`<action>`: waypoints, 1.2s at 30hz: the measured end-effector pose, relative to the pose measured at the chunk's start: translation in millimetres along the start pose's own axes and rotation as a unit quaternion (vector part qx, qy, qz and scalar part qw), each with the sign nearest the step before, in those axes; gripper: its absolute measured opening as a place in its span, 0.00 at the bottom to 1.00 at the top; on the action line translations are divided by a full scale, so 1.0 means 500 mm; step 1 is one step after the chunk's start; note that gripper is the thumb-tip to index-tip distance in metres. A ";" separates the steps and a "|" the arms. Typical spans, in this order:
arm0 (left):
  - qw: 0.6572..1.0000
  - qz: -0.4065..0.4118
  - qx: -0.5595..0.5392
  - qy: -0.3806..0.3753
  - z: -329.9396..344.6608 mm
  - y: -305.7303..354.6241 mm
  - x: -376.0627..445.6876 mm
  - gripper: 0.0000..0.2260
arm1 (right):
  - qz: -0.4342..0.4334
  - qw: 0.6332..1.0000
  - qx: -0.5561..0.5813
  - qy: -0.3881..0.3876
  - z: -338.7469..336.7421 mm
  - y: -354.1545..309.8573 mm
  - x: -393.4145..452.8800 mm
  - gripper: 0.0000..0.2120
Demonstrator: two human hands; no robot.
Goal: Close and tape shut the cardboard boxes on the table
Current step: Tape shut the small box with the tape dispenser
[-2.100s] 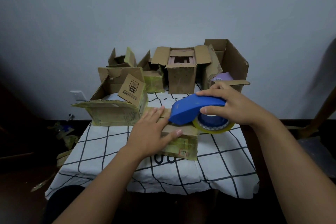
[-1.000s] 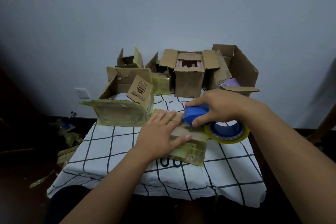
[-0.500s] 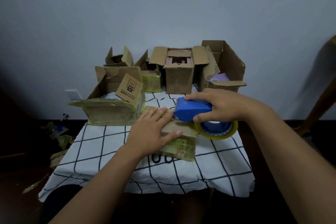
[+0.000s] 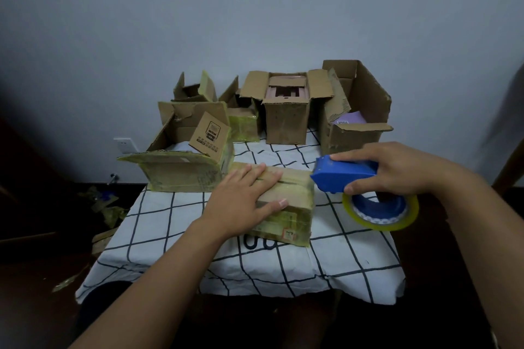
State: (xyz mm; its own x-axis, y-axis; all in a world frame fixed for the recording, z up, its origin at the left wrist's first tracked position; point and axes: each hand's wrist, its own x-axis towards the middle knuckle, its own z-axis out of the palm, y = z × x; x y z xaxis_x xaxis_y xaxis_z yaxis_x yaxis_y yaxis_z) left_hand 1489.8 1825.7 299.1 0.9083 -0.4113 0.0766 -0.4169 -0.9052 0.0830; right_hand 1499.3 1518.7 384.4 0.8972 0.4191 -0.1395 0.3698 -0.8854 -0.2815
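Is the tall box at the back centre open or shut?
Open: the tall box has its top flaps splayed outward.

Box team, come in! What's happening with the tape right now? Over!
Left hand flat on closed box. Right hand grips blue tape dispenser at box's right edge. Five boxes behind, flaps open. Nothing blocking.

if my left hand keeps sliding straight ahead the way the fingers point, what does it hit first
Probably nothing at first: the left hand lies flat on the closed box, fingers pointing up and right. Past its far edge comes bare tablecloth, then likely the tall open box. Depth is hard to judge.
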 end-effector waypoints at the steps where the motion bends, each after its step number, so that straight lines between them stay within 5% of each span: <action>1: 1.000 0.007 0.005 -0.007 -0.002 0.002 0.004 0.35 | 0.001 1.000 0.002 0.003 0.003 0.003 -0.004 0.32; 10: 1.000 0.008 -0.012 -0.019 -0.014 0.097 0.022 0.37 | 0.001 0.999 0.035 0.019 0.038 0.015 -0.018 0.31; 13: 0.999 -0.034 0.030 -0.018 0.002 0.126 0.029 0.48 | 0.012 0.998 0.062 0.027 0.047 0.020 -0.026 0.31; 17: 0.999 0.010 0.037 0.012 0.013 0.134 0.037 0.40 | 0.027 0.995 0.082 0.040 0.058 0.021 -0.046 0.32; 36: 0.987 0.163 0.012 0.004 0.029 0.089 0.040 0.33 | 0.054 0.974 0.154 0.155 0.192 -0.054 -0.178 0.30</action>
State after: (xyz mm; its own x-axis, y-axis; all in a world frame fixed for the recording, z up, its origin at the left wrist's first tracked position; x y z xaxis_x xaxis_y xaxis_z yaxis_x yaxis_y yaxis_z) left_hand 1489.9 1775.9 289.9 0.7259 -0.6800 0.1035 -0.6856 -0.7275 0.0282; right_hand 1386.1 1524.6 313.4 0.9744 0.2032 0.0963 0.2218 -0.7986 -0.5596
